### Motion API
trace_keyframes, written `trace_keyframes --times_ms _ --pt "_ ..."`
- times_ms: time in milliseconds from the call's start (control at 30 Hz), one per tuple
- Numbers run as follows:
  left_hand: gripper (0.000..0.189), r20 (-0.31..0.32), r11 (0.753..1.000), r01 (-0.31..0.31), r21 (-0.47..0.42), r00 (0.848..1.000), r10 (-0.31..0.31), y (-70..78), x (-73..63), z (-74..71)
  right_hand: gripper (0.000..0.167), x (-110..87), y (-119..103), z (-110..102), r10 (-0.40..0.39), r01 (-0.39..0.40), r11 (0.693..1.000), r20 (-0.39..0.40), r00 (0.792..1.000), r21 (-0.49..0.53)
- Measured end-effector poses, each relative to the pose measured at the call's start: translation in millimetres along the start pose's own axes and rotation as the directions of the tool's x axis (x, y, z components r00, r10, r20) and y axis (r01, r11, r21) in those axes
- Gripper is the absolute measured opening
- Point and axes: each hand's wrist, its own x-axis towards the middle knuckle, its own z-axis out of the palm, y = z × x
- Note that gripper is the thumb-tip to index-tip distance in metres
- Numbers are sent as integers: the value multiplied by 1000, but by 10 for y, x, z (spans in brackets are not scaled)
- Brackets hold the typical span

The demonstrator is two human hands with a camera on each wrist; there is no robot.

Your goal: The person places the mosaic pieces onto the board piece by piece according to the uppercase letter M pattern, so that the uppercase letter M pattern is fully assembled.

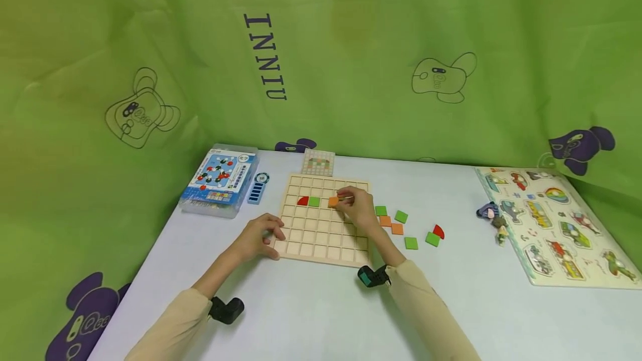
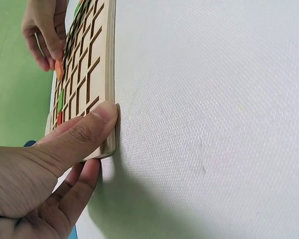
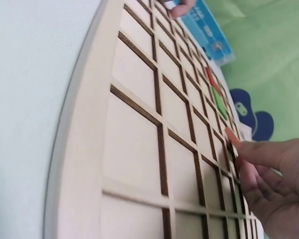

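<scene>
A red piece [image 1: 303, 201] and a green tile [image 1: 314, 201] lay in the board [image 1: 321, 261], most squares [image 1: 307, 237] bare. The right hand [image 1: 358, 208] pinched an orange tile [image 1: 333, 202] there; the left hand [image 1: 256, 235] gripped the edge. Loose pieces [image 1: 411, 243] lay outside.

Bright even light, soft shadow beside left hand [image 2: 40, 172], right wrist view slightly blurred

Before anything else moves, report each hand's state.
Left hand: holding the wooden grid board at its near left corner.
Right hand: pinching an orange tile.
</scene>
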Motion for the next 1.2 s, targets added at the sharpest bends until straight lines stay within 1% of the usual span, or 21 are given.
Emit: trace_keyframes --times_ms 167,233,333,400,467,567,633,700,800,900,967,1033,1067,1133,1200 --pt "31 6 1000 -11 4 1000 11 15 38 28 33 23 2 63 -2 2 1000 -6 1000 6" --pt "32 9 1000 -3 8 1000 3 27 51 35 35 23 -16 73 4 -4 1000 -12 1000 24" --pt "32 11 1000 0 13 1000 0 33 66 43 36 3 -29 38 34 -34 999 -2 999 42" --pt "32 8 1000 2 14 1000 -2 37 67 46 35 -31 -29 -33 55 -56 996 13 998 64" --pt "32 6 1000 -1 8 1000 1 40 63 52 35 -90 -6 -153 63 -67 993 45 997 92" --pt "31 11 1000 -5 -7 1000 5 54 52 61 36 -243 44 -408 52 -61 989 71 996 131" --pt "31 17 1000 -1 -14 1000 2 60 54 68 36 -381 101 -612 60 -71 986 74 995 153" --pt "31 18 1000 3 -12 1000 -3 64 56 70 37 -535 161 -819 78 -87 983 60 995 160" --pt "31 11 1000 15 -1 1000 -15 57 52 69 37 -777 261 -1110 77 -79 988 18 997 135" --pt "31 6 1000 23 5 1000 -23 40 34 60 36 -1010 358 -1371 51 -47 997 -56 997 54" --pt "31 5 1000 29 2 1000 -29 29 17 49 35 -1149 430 -1517 34 -37 999 -114 993 -24" --pt "31 7 1000 31 -3 999 -31 22 3 35 35 -1271 485 -1618 28 -40 996 -153 988 -77" --pt "31 9 1000 30 -6 1000 -30 19 -2 27 35 -1318 509 -1645 25 -37 996 -162 986 -76" --pt "31 9 1000 26 -6 1000 -26 17 -6 12 36 -1383 545 -1649 6 -14 999 -158 987 -48" --pt "31 6 1000 23 -9 1000 -23 15 -1 4 37 -1405 557 -1595 -23 23 1000 -139 990 0"
